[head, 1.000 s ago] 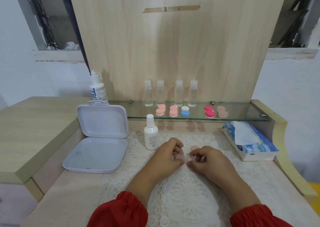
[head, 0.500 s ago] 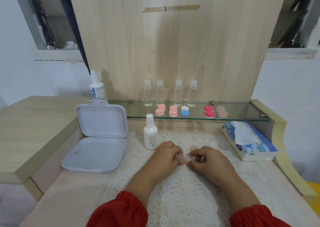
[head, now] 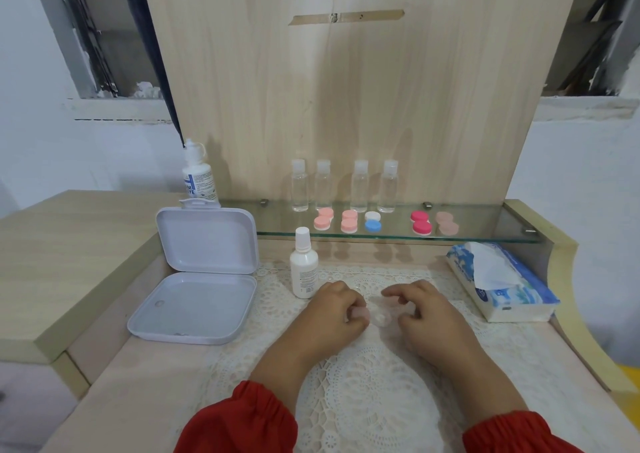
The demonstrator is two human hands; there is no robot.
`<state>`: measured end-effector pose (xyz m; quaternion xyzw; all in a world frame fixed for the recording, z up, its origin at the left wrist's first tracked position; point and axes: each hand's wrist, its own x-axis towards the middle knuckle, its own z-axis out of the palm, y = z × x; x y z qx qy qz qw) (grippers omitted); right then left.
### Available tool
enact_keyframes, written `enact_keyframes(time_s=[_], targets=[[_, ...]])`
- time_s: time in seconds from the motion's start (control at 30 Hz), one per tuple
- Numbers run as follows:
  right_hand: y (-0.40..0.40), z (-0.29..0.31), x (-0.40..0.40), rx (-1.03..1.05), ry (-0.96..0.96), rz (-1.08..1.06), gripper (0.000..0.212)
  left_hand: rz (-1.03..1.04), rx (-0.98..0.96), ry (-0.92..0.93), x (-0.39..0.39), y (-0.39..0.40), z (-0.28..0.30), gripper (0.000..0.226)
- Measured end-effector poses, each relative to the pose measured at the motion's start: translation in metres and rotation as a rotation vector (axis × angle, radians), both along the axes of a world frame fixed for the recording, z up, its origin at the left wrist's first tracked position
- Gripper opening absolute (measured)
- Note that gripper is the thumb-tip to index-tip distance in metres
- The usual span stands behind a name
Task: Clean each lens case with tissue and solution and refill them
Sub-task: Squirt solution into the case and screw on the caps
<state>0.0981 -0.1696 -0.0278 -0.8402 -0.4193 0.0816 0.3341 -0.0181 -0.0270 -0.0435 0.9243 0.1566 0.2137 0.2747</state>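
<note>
A clear lens case (head: 379,317) lies on the lace mat (head: 367,383) between my hands. My left hand (head: 337,310) pinches its left end, where a pale pink cap (head: 360,312) shows at my fingertips. My right hand (head: 427,312) is just right of the case, fingers curled round a small pinkish cap (head: 410,309) that is mostly hidden. A white solution bottle (head: 304,265) stands just left of my left hand. The tissue pack (head: 502,279) lies at the right. Several more lens cases (head: 372,221) sit on the glass shelf (head: 485,224).
An open white plastic box (head: 194,300) lies at the left of the mat. Several clear small bottles (head: 343,186) and a larger solution bottle (head: 198,175) stand at the back, against a wooden panel. A raised wooden ledge (head: 69,245) borders the left side.
My hands were pressed together on the lens case. Now my right hand has drawn away to the right, and the clear case shows between the hands.
</note>
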Motion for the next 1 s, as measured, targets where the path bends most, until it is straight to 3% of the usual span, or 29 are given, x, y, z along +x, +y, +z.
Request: enact_keyframes(time_s=[0.07, 0.13, 0.37, 0.6, 1.0], targets=[[0.002, -0.005, 0.005, -0.084, -0.128, -0.029, 0.054, 0.004, 0.012, -0.013, 0.000, 0.001, -0.001, 0.019], [0.004, -0.009, 0.009, -0.167, -0.212, -0.075, 0.047, 0.008, 0.011, -0.016, 0.000, 0.002, -0.001, 0.018], [0.005, -0.009, 0.011, -0.009, -0.107, -0.131, 0.007, 0.010, 0.013, -0.024, 0.000, 0.002, -0.003, 0.017], [0.000, 0.000, -0.002, 0.226, 0.149, 0.020, 0.023, 0.025, 0.027, -0.025, 0.001, 0.002, -0.003, 0.017], [0.003, -0.003, -0.004, 0.147, 0.103, 0.157, 0.034, 0.022, 0.026, -0.025, 0.001, 0.003, -0.003, 0.018]])
